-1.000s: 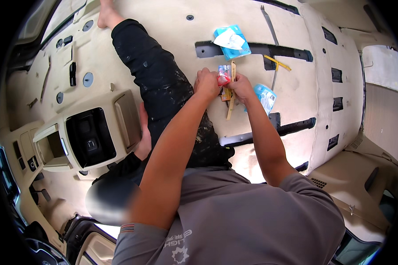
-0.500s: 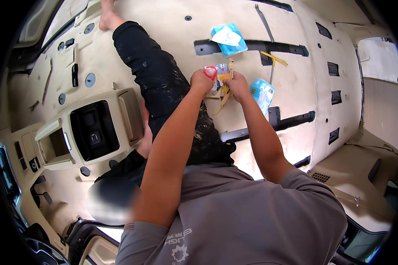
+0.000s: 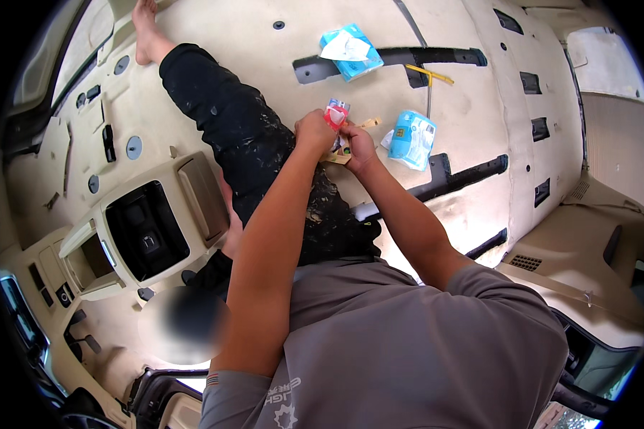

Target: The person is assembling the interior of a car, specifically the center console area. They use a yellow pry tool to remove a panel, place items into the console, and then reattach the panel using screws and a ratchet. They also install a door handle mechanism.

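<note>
My left hand [image 3: 313, 131] is closed on a small plastic packet [image 3: 335, 114] with a red edge and printed, partly clear sides. Close against it, my right hand [image 3: 358, 149] has its fingers bent in at the packet's lower part. A narrow beige strip [image 3: 370, 123] juts out past the right fingers, and a beige piece shows under the hands. Fingers cover much of the packet, so its contents cannot be made out. Both hands are above the pale floor, beside my outstretched leg in stained black trousers [image 3: 240, 129].
A blue tissue pack [image 3: 351, 51] lies beyond my hands, another blue pack [image 3: 412, 140] to their right. Near them is a yellow-handled T-shaped tool [image 3: 430, 74]. Dark slots [image 3: 472, 171] cut the beige vehicle floor [image 3: 465, 121]. A console with an open black bin [image 3: 147, 229] stands left.
The view has shifted, and most things sit further left or higher in it. The hands have drawn closer together; the right has turned, and the beige strip now points sideways instead of up.
</note>
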{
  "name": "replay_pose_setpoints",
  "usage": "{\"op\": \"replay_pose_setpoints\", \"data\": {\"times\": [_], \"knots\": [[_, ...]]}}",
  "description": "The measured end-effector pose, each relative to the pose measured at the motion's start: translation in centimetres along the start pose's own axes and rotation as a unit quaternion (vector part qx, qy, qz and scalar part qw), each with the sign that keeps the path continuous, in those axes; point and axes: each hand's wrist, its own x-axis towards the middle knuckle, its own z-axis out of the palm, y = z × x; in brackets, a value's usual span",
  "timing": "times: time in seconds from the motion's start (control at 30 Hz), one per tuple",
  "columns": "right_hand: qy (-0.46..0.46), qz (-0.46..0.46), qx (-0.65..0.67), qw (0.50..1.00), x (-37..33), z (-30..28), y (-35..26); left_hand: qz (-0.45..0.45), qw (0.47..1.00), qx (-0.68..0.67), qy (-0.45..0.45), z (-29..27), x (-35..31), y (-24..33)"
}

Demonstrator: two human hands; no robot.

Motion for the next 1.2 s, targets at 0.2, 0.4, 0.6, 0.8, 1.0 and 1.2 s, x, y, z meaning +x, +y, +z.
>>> {"op": "replay_pose_setpoints", "data": {"times": [0.2, 0.4, 0.6, 0.8, 1.0, 1.2], "knots": [[-0.024, 0.040, 0.048, 0.998, -0.8, 0.5, 0.1, 0.050, 0.996, 0.065, -0.045, -0.8, -0.1, -0.5], [0.022, 0.015, -0.118, 0.993, -2.0, 1.1, -3.1, 0.063, 0.995, -0.030, -0.073, 0.3, 0.6, -1.4], [0.159, -0.098, -0.280, 0.942, -2.4, 4.9, -8.4, -0.010, 0.925, -0.380, 0.022, -2.2, -0.2, -0.1], [0.148, -0.143, -0.307, 0.929, -2.7, 5.5, -11.2, 0.090, 0.774, -0.617, 0.114, -12.7, -9.0, 1.5], [0.139, -0.104, -0.326, 0.929, -0.2, 0.4, -7.3, 0.231, 0.780, -0.399, 0.423, -27.8, -27.0, -0.9], [0.102, -0.028, -0.424, 0.899, 1.9, 3.5, -1.9, 0.050, 0.658, -0.110, 0.743, -38.5, -32.1, -16.9]]}}
